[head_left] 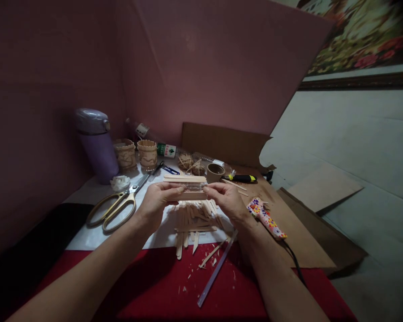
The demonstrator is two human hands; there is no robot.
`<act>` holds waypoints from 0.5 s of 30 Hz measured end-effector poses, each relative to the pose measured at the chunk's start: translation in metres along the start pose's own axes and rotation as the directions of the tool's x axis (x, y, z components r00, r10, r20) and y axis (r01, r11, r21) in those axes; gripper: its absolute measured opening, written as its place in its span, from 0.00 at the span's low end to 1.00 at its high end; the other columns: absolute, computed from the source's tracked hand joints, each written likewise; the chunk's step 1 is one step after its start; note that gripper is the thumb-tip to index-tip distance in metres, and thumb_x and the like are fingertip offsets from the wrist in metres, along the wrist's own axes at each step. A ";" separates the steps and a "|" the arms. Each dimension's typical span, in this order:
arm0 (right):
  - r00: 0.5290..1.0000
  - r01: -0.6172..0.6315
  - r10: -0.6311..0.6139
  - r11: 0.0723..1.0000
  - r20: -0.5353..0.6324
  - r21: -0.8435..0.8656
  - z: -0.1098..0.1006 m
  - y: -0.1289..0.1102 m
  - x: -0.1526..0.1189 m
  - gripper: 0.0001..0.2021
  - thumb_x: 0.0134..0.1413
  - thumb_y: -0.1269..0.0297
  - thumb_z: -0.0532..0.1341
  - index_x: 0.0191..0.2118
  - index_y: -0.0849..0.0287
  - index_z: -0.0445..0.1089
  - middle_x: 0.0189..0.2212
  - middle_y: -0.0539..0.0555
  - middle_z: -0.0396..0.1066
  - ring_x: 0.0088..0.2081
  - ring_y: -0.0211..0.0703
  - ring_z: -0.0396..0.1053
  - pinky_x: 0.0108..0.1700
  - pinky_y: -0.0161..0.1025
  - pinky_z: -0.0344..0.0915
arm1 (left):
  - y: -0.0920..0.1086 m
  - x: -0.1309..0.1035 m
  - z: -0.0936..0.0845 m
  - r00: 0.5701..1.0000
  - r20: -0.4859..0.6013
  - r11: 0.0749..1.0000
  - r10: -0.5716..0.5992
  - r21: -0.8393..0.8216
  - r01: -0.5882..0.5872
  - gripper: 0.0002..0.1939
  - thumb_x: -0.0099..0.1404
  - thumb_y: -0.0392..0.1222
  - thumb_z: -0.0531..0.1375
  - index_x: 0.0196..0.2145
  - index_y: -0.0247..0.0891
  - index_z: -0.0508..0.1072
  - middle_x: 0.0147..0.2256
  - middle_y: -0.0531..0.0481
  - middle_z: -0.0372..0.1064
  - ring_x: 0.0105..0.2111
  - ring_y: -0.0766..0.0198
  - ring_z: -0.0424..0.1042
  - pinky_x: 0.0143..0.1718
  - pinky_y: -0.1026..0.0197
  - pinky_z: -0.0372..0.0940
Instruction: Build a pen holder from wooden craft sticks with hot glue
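My left hand (157, 197) and my right hand (223, 197) pinch the two ends of a craft-stick piece (193, 196) above the middle of the table. It has flat wooden sticks along its near and far sides and clear plastic (195, 187) between them. The thumbs lie on top, and the other fingers are partly hidden. Below the hands, loose craft sticks (188, 219) are heaped on white paper. A clear glue stick (216, 270) lies on the red cloth by my right forearm. Further right, a flower-patterned glue gun (266, 218) rests on cardboard.
Gold-handled scissors (119, 208) lie left, near a purple bottle (99, 147) and two decorated wooden cups (147, 155). Behind are plastic bottles (168, 150), twine (191, 164), a brown cup (215, 172) and a yellow-black cutter (243, 178). Wood scraps dot the red cloth (147, 286).
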State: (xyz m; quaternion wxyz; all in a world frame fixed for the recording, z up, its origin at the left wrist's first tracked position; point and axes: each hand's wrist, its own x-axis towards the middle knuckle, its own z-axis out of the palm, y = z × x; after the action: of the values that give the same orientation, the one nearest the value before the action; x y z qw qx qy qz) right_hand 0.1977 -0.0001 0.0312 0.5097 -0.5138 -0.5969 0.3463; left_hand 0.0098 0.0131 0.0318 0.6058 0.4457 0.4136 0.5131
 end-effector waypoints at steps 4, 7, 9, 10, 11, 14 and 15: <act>0.999 -0.048 0.048 0.998 0.004 0.043 0.003 0.000 -0.001 0.15 0.41 0.53 0.67 0.29 0.62 0.75 0.25 0.51 0.71 0.27 0.37 0.63 0.31 0.36 0.59 | -0.001 -0.002 0.001 0.998 0.063 1.000 -0.024 -0.011 0.025 0.13 0.43 0.42 0.72 0.27 0.32 0.81 0.28 0.45 0.75 0.28 0.65 0.69 0.29 0.64 0.58; 0.998 -0.056 0.056 0.998 -0.018 0.011 0.007 -0.004 -0.003 0.15 0.39 0.54 0.68 0.28 0.62 0.73 0.23 0.49 0.69 0.27 0.37 0.63 0.31 0.36 0.59 | -0.002 -0.002 0.002 0.996 0.089 1.000 -0.017 -0.004 0.017 0.13 0.43 0.41 0.72 0.28 0.34 0.80 0.27 0.47 0.75 0.27 0.65 0.69 0.29 0.64 0.58; 0.998 -0.052 0.052 0.999 -0.033 -0.015 0.011 -0.006 -0.005 0.14 0.39 0.54 0.68 0.25 0.61 0.71 0.21 0.48 0.67 0.25 0.36 0.62 0.29 0.35 0.58 | -0.003 -0.002 0.002 0.996 0.094 1.000 0.003 0.029 -0.006 0.14 0.45 0.43 0.72 0.30 0.34 0.81 0.28 0.47 0.75 0.27 0.65 0.68 0.27 0.64 0.57; 0.998 -0.051 0.050 0.998 -0.043 -0.021 0.013 -0.006 -0.006 0.13 0.39 0.55 0.67 0.24 0.60 0.70 0.21 0.47 0.66 0.25 0.36 0.61 0.28 0.35 0.57 | -0.003 -0.002 0.002 0.996 0.093 0.999 0.013 0.047 -0.018 0.15 0.45 0.43 0.72 0.32 0.34 0.81 0.28 0.47 0.76 0.26 0.65 0.68 0.26 0.64 0.56; 0.997 -0.049 0.048 0.998 -0.053 -0.026 0.015 -0.005 -0.007 0.13 0.39 0.55 0.67 0.23 0.60 0.68 0.20 0.47 0.65 0.24 0.36 0.61 0.28 0.35 0.57 | -0.004 -0.002 0.002 0.996 0.089 0.998 0.023 0.063 -0.028 0.16 0.46 0.44 0.72 0.33 0.33 0.81 0.28 0.47 0.76 0.25 0.65 0.67 0.25 0.64 0.55; 0.996 -0.042 0.041 0.999 -0.073 -0.016 0.018 -0.002 -0.009 0.13 0.40 0.56 0.66 0.22 0.59 0.66 0.18 0.46 0.63 0.23 0.35 0.59 0.26 0.34 0.55 | -0.005 -0.002 0.002 0.997 0.065 0.995 0.034 0.090 -0.040 0.16 0.44 0.43 0.72 0.32 0.32 0.81 0.27 0.46 0.75 0.24 0.65 0.67 0.24 0.64 0.54; 0.996 -0.041 0.040 0.999 -0.075 -0.006 0.018 0.000 -0.009 0.12 0.41 0.56 0.66 0.21 0.59 0.67 0.18 0.45 0.63 0.22 0.34 0.58 0.26 0.34 0.55 | -0.005 -0.001 0.001 0.998 0.058 0.995 0.028 0.090 -0.033 0.16 0.44 0.43 0.72 0.32 0.32 0.80 0.27 0.46 0.75 0.24 0.65 0.67 0.24 0.64 0.54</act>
State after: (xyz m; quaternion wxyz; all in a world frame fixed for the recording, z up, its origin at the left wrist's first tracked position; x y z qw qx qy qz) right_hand 0.1793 -0.0069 0.0250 0.5225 -0.5401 -0.5684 0.3349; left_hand 0.0123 0.0112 0.0274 0.5886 0.4934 0.4121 0.4901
